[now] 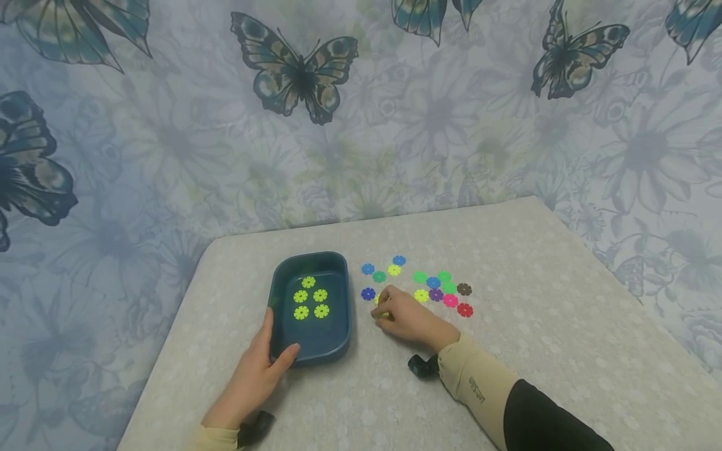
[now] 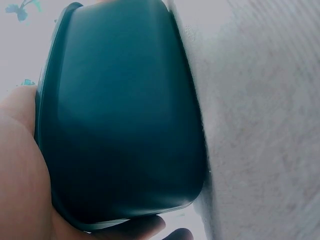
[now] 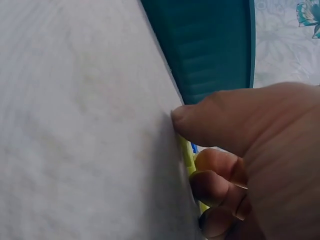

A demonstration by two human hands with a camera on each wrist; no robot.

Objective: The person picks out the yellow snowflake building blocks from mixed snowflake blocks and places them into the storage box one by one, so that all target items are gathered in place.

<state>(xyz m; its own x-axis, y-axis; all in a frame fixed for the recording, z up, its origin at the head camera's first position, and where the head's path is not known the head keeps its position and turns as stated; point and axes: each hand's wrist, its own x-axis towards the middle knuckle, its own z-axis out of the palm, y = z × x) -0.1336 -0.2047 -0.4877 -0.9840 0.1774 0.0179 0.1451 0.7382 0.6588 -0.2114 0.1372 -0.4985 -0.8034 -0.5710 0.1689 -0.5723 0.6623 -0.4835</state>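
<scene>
Yellow disc (image 3: 188, 157) lies by the bent fingers of the right hand (image 1: 408, 317); whether they pinch it, I cannot tell. Just left stands the blue tray (image 1: 317, 341), long axis near-to-far, its near-left corner gripped by the left hand (image 1: 255, 371).

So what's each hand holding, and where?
Left hand holds the teal rectangular tray by its near left corner; whether the right hand grips a yellow notched disc can't be told.
</scene>
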